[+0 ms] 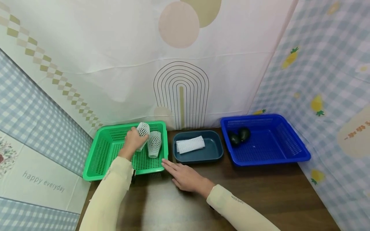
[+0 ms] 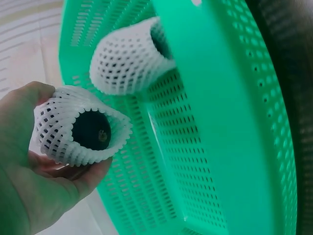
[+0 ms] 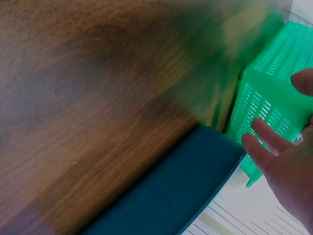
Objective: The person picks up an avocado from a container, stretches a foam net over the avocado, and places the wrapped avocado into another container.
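My left hand [image 1: 134,141] grips an avocado in a white foam net [image 2: 80,125], over the green basket [image 1: 99,154]. In the left wrist view the dark end of the avocado [image 2: 92,130] shows in the net's mouth, with thumb and fingers around the net. Beside it, a second foam-netted piece [image 1: 154,144] lies in the basket; its dark content shows through the mesh. My right hand [image 1: 186,176] is stretched out at the basket's near right corner, fingers extended and holding nothing. Whether its fingertips touch the rim I cannot tell.
Right of the green basket stands a dark teal tray [image 1: 198,158] with flattened white foam nets [image 1: 190,145] in it. A blue basket [image 1: 268,162] farther right holds two dark avocados [image 1: 244,134]. All stand on a brown wooden table [image 1: 260,192], with cloth hangings behind and at both sides.
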Tool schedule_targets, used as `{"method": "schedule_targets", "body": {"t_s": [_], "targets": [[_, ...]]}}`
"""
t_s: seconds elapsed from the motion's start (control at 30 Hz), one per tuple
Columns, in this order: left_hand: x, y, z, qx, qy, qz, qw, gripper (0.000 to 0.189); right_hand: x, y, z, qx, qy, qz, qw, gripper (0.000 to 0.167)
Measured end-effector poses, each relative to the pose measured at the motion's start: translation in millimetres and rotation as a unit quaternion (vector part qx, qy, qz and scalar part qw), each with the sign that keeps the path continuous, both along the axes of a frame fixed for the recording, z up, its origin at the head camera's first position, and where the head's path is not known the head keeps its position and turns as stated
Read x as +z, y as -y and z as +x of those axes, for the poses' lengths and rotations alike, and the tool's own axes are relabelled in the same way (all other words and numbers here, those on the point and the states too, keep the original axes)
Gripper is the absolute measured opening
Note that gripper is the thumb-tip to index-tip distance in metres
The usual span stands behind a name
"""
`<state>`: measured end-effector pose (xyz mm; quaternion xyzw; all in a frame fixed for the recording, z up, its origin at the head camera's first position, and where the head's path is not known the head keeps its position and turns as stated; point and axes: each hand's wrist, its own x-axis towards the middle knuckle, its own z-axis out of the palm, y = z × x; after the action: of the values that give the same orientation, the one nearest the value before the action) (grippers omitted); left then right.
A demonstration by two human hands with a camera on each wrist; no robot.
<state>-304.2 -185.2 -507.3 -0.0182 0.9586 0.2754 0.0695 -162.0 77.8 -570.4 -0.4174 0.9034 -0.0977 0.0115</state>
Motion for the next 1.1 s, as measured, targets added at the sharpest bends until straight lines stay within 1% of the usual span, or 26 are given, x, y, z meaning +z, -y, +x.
{"method": "schedule_targets", "body": {"t_s": [0.1, 0.23, 0.33, 0.47, 0.5, 0.63, 0.73, 0.83, 0.97, 1.1], "targets": [[0.8, 3.0, -5.3, 0.000, 0.029, -0.006, 0.9996, 0.089, 0.1, -0.8, -0.8, 0.006, 0.009, 0.000, 0.9999, 0.081], [-1.9, 6.5, -11.3, -0.011, 0.058, -0.023, 0.9980, 0.088, 1.0, -1.1, -0.8, 0.011, 0.022, -0.005, 0.9997, 0.081], [-7.0, 9.4, -15.1, -0.015, 0.080, -0.032, 0.9962, 0.088, 2.0, -0.4, -1.0, 0.010, 0.039, -0.007, 0.9992, 0.081], [-15.0, 11.7, -19.9, -0.008, 0.111, -0.037, 0.9931, 0.090, 1.9, 0.1, -2.4, 0.008, 0.060, -0.005, 0.9982, 0.082], [-16.5, 11.5, -20.5, -0.006, 0.114, -0.039, 0.9927, 0.090, 1.4, 0.0, -2.7, 0.007, 0.062, -0.005, 0.9980, 0.083], [-20.0, 8.7, -21.6, -0.021, 0.119, -0.052, 0.9913, 0.085, 2.3, -0.3, -2.1, 0.003, 0.067, -0.002, 0.9977, 0.084], [-21.0, 6.7, -21.4, -0.038, 0.129, -0.071, 0.9884, 0.076, 2.8, -0.3, -1.6, 0.004, 0.063, -0.003, 0.9980, 0.083], [-22.4, 5.1, -21.3, -0.044, 0.142, -0.081, 0.9855, 0.068, 1.7, -0.1, -1.9, 0.005, 0.060, -0.003, 0.9982, 0.082], [-24.4, 5.0, -22.7, -0.042, 0.153, -0.077, 0.9844, 0.064, 0.6, 0.4, -2.5, 0.006, 0.059, -0.002, 0.9983, 0.081], [-24.2, 4.8, -24.1, -0.041, 0.158, -0.071, 0.9841, 0.062, 0.5, 0.5, -3.0, 0.007, 0.059, -0.002, 0.9982, 0.081]]}}
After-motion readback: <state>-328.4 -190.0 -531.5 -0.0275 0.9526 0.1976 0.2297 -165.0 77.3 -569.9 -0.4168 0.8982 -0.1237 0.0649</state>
